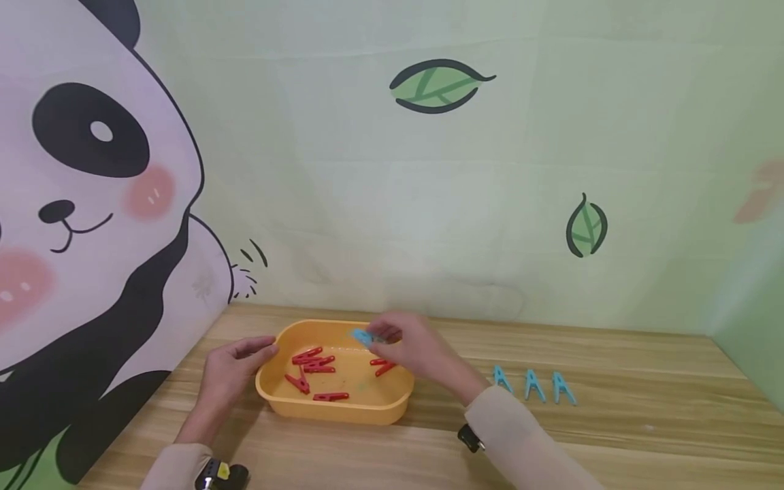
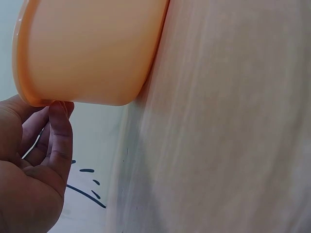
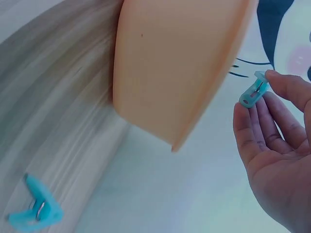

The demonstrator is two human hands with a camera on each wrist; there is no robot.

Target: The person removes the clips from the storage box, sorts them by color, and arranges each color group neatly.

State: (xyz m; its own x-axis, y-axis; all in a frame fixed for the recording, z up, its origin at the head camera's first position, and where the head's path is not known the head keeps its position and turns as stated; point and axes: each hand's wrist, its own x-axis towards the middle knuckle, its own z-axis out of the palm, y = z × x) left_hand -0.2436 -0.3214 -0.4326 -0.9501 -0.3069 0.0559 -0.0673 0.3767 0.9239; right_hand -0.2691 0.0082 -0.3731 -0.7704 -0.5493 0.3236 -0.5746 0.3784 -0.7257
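A yellow plastic basin (image 1: 337, 412) stands on the table, with several red clothespins (image 1: 331, 396) lying in it. At its left end my left hand (image 1: 229, 371) holds the rim between thumb and fingers; the left wrist view shows these fingertips at the basin's edge (image 2: 87, 58). Over the right half of the basin, my right hand (image 1: 413, 347) pinches a light blue clothespin (image 1: 363, 336). In the right wrist view that blue clothespin (image 3: 254, 91) sits between thumb and fingertips, higher than the rim. Three more blue clothespins (image 1: 534, 386) lie in a row to the right of the basin.
The wood-grain table (image 1: 343, 456) runs back to a pale green backdrop (image 1: 343, 224) printed with leaves. A large printed panda (image 1: 104, 224) covers the left side. One blue clothespin (image 3: 36, 206) shows on the table in the right wrist view.
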